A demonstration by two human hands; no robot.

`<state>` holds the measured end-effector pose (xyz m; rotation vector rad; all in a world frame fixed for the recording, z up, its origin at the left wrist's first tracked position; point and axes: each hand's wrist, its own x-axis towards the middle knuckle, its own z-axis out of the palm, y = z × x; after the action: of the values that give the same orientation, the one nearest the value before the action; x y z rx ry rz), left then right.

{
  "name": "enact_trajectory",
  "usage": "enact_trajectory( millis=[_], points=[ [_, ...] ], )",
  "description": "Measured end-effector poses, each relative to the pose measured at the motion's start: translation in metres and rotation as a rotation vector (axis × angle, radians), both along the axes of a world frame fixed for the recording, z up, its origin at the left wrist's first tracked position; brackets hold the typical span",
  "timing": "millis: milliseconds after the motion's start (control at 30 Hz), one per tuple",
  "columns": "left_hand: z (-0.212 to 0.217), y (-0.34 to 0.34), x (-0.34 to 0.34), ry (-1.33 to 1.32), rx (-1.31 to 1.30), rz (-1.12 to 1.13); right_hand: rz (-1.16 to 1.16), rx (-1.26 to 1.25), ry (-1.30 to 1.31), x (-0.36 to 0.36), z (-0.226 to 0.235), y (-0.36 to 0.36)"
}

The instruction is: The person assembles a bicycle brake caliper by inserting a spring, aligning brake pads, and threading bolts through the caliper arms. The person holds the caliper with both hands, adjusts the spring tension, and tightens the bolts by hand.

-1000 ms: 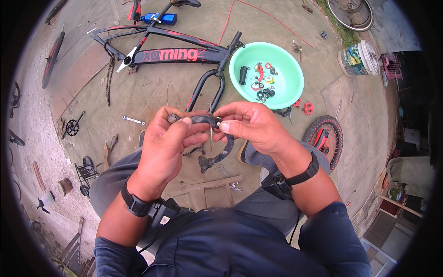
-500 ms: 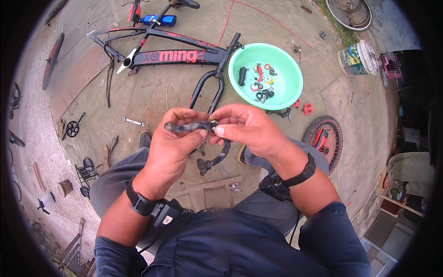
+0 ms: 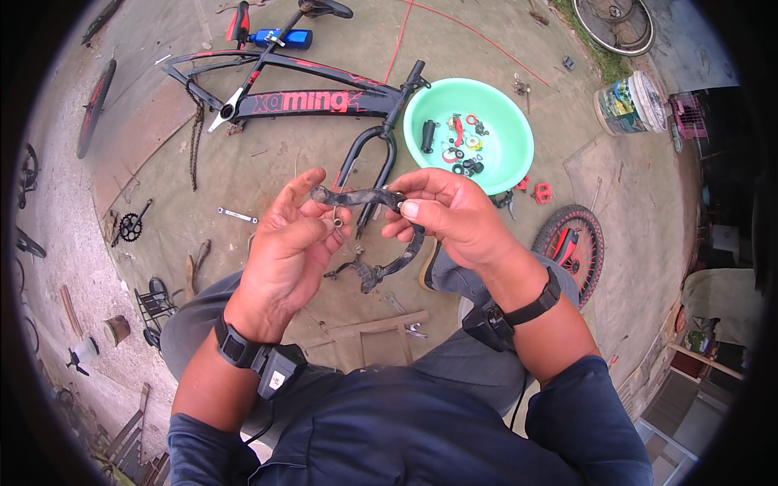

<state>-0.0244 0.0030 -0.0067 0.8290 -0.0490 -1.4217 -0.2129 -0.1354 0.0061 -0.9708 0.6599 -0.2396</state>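
My right hand (image 3: 454, 215) pinches a dirty black brake caliper (image 3: 361, 198) near its pivot, thumb on the near side. One curved arm of the caliper points left; the other bends down below my right hand to a knobbed end. My left hand (image 3: 284, 255) is just below the left-pointing arm. Between its thumb and fingers it holds a small metal ring-shaped piece (image 3: 338, 223), whose exact kind is too small to tell. The left index finger is raised beside the caliper's left end.
A black and red bicycle frame (image 3: 308, 101) lies on the ground ahead, its fork pointing at me. Beside it, a green basin (image 3: 519, 154) holds small parts. A wheel (image 3: 571, 251) lies right; a wrench (image 3: 237, 215) and crankset (image 3: 131, 225) lie left. A wooden frame (image 3: 377, 324) is between my legs.
My left hand has let go of the caliper and drawn away slightly, with the small metal ring showing in its fingers. My right hand has moved a little up and right with the caliper.
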Motion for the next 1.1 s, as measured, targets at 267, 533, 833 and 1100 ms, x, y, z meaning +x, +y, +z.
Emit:
enact_trajectory(
  millis=[267,533,833,1100],
  points=[
    [0.001,0.0,0.001,0.021,0.003,0.012,-0.039,0.039,-0.02,-0.001,-0.001,-0.004],
    [0.006,0.003,0.005,-0.265,-0.072,-0.09,0.015,0.014,0.037,0.002,-0.002,0.0],
    [0.008,0.002,0.003,-0.196,-0.104,-0.041,0.019,0.142,-0.002,-0.001,-0.004,0.0],
    [0.004,0.004,0.014,-0.375,-0.03,-0.099,-0.021,0.214,-0.049,-0.001,-0.01,-0.003]
  ],
)
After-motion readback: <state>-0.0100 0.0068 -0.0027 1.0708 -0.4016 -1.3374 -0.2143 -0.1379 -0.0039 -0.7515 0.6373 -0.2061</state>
